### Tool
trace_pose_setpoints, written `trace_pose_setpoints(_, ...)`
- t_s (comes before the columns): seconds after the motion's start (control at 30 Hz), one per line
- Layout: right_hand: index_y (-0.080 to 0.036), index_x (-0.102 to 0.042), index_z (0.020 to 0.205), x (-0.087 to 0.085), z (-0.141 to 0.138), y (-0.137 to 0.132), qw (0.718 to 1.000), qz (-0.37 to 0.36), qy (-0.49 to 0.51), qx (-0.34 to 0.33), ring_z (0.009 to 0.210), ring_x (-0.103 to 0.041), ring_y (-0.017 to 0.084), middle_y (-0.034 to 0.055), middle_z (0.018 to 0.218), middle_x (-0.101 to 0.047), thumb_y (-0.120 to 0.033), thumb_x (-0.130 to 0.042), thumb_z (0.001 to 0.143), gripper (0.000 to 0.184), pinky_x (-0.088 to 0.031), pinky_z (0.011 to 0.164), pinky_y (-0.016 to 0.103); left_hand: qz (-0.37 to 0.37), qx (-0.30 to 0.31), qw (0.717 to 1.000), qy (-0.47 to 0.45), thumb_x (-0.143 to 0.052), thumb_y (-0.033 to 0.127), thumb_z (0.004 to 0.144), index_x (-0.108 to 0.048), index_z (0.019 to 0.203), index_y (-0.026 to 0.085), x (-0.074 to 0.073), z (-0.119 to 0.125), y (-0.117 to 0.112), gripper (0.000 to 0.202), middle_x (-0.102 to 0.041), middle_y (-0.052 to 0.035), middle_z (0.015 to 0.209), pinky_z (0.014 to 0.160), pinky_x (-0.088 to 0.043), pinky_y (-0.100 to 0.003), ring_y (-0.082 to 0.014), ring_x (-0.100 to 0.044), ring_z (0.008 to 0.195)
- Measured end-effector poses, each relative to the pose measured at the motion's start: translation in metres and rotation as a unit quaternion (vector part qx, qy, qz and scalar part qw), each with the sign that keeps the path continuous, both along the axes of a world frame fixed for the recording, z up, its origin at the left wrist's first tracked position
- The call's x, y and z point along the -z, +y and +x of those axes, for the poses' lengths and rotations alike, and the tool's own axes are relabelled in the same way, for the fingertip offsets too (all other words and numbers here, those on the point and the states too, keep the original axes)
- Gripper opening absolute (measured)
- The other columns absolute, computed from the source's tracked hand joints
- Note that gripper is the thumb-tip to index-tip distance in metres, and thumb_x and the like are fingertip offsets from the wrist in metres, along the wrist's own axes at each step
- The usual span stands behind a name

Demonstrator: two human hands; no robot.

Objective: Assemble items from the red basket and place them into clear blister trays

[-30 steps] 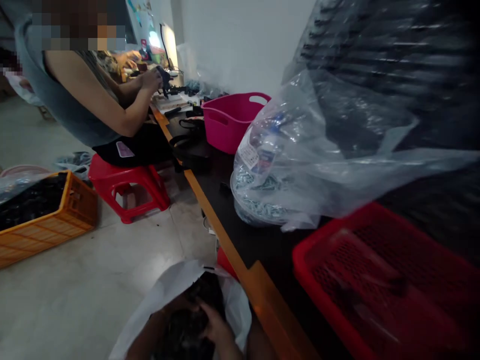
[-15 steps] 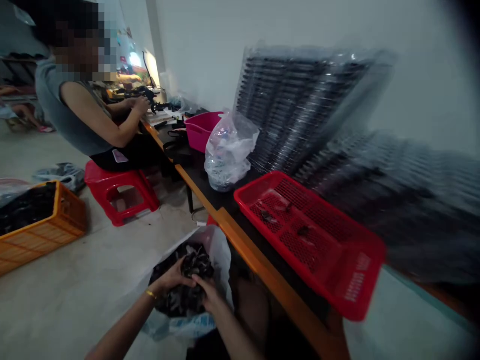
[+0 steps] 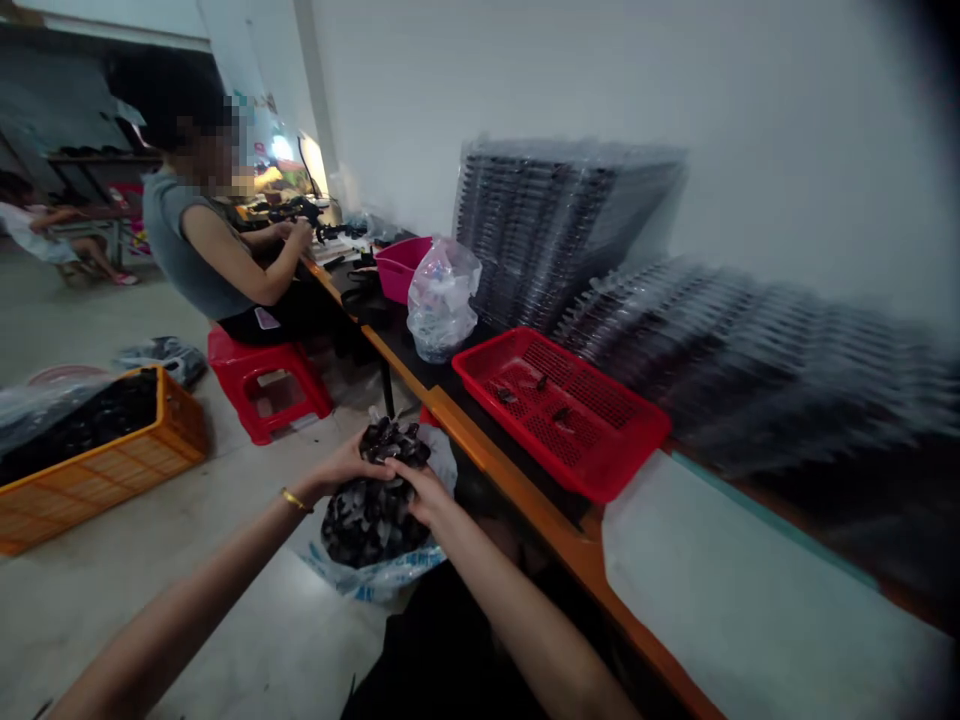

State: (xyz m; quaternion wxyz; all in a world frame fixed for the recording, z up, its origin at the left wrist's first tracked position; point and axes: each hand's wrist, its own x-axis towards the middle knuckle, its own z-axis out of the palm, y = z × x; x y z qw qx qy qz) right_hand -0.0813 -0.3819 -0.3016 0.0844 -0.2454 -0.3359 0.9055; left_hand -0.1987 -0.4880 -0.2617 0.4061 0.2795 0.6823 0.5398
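Between my two hands is a heaped clump of small black plastic-looking parts (image 3: 395,442), too small to name more exactly. My left hand (image 3: 346,468), with a gold bracelet at the wrist, cups the clump from the left. From the right, my right hand (image 3: 422,489) grips it, and the thumbs nearly meet at the near side. Just below my hands a white plastic bag (image 3: 444,462) stands open, filled with more of the same dark parts (image 3: 367,525). The undersides of my fingers are hidden behind the clump.
Right of the bag, a table with an orange edge (image 3: 480,447) carries a red basket (image 3: 637,440) holding several small dark pieces, a knotted clear bag (image 3: 442,300) and a pink bin (image 3: 394,270). Wrapped stacks (image 3: 525,230) lean behind. A co-worker (image 3: 202,230) sits on a red stool (image 3: 262,375); an orange crate (image 3: 150,450) is left.
My hands have risen with the clump from inside the bag to above its contents. The view has shifted, showing more of the table's near right end.
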Motion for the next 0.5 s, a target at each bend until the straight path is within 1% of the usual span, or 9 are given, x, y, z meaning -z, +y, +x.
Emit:
trace_pose_setpoints(0.1,-0.02,-0.069,0.097,-0.038,0.0,-0.002,0.999,0.011,0.032,-0.011,0.078,-0.072,0.024,0.002,0.084,-0.076,-0.025,-0.083,0.056,0.044,-0.058,0.079,0.039,0.005,-0.012,0.999,0.042,-0.09,0.032,0.051,-0.052,0.12,0.016,-0.043,0.006,-0.007,0.081,-0.067,-0.0101,0.119,0.103,-0.045,-0.043,-0.0317,-0.059,0.116)
trace_pose_setpoints(0.17,-0.019,-0.067,0.098,-0.065,0.0,-0.004,0.998,0.021,0.056,-0.018,0.08,-0.072,0.024,0.0017,0.086,-0.076,-0.024,-0.083,0.057,0.045,-0.058,0.079,0.041,0.007,-0.02,0.998,0.067,-0.09,0.033,0.051,-0.051,0.121,0.016,-0.075,0.011,-0.011,0.082,-0.066,-0.0108,0.119,0.103,-0.046,-0.044,-0.0315,-0.06,0.116)
trace_pose_setpoints(0.23,-0.018,-0.067,0.098,-0.094,-0.001,-0.004,0.996,0.032,0.08,-0.025,0.083,-0.072,0.025,0.0025,0.088,-0.076,-0.023,-0.083,0.057,0.045,-0.059,0.08,0.041,0.006,-0.025,0.997,0.079,-0.09,0.035,0.05,-0.049,0.123,0.015,-0.11,0.018,-0.013,0.085,-0.066,-0.012,0.119,0.101,-0.048,-0.045,-0.0309,-0.061,0.113)
trace_pose_setpoints(0.3,-0.018,-0.068,0.097,-0.126,-0.001,0.001,0.993,0.045,0.103,-0.027,0.086,-0.072,0.024,0.0022,0.089,-0.076,-0.022,-0.083,0.056,0.043,-0.059,0.079,0.038,0.006,-0.029,0.994,0.101,-0.09,0.035,0.05,-0.048,0.124,0.015,-0.148,0.024,-0.011,0.088,-0.066,-0.0124,0.12,0.1,-0.05,-0.046,-0.0301,-0.062,0.112)
trace_pose_setpoints(0.4,-0.019,-0.069,0.094,-0.179,0.006,0.02,0.986,0.075,0.144,-0.032,0.087,-0.072,0.023,0.0001,0.088,-0.076,-0.021,-0.083,0.056,0.04,-0.06,0.075,0.034,0.033,-0.022,0.983,0.177,-0.091,0.036,0.049,-0.05,0.125,0.019,-0.206,0.034,0.005,0.088,-0.066,-0.0091,0.121,0.101,-0.05,-0.044,-0.0283,-0.062,0.113)
trace_pose_setpoints(0.47,-0.018,-0.069,0.09,-0.217,0.016,0.041,0.977,0.116,0.176,-0.033,0.085,-0.072,0.022,-0.0003,0.086,-0.075,-0.023,-0.081,0.059,0.033,-0.061,0.071,0.034,0.069,0.005,0.974,0.216,-0.091,0.035,0.05,-0.051,0.126,0.021,-0.244,0.042,0.024,0.086,-0.067,-0.0069,0.118,0.099,-0.051,-0.044,-0.0278,-0.063,0.111)
trace_pose_setpoints(0.5,-0.017,-0.069,0.088,-0.235,0.023,0.053,0.971,0.146,0.186,-0.019,0.084,-0.072,0.022,-0.0005,0.085,-0.075,-0.024,-0.08,0.061,0.029,-0.06,0.069,0.033,0.086,0.019,0.97,0.227,-0.091,0.035,0.051,-0.051,0.126,0.021,-0.261,0.047,0.037,0.086,-0.068,-0.0066,0.115,0.097,-0.052,-0.044,-0.028,-0.064,0.108)
